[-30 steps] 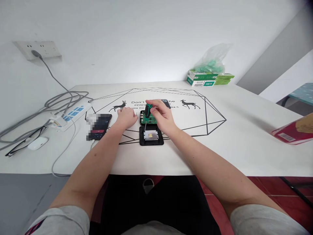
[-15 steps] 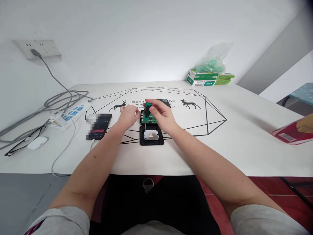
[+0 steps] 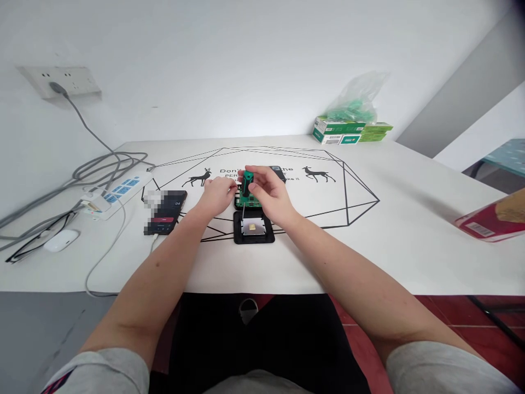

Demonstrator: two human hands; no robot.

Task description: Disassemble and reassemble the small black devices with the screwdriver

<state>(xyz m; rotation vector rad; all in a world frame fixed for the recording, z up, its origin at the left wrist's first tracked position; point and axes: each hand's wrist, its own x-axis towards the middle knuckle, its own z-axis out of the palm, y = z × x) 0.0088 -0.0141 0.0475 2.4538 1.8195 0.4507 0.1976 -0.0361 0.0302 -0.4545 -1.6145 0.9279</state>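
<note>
My right hand (image 3: pixel 271 198) is closed round a small green-and-black screwdriver (image 3: pixel 246 186), held upright with its thin shaft pointing down at the near black square case half (image 3: pixel 253 229), which has a pale metal pad in its middle. Behind it lies a green circuit board in a black case (image 3: pixel 248 202), mostly hidden by my hands. My left hand (image 3: pixel 217 195) rests just left of the board, its fingers curled toward the screwdriver handle; I cannot make out anything in them.
A phone (image 3: pixel 164 212) with a cable lies left of my hands. Further left are a white power strip (image 3: pixel 117 194), grey cables and a white mouse (image 3: pixel 60 239). Green boxes under a plastic bag (image 3: pixel 350 131) stand at the back right. A red box (image 3: pixel 490 220) lies at the right edge.
My left hand has moved right, from the table beside the board up to the screwdriver handle. The right hand and screwdriver have barely shifted.
</note>
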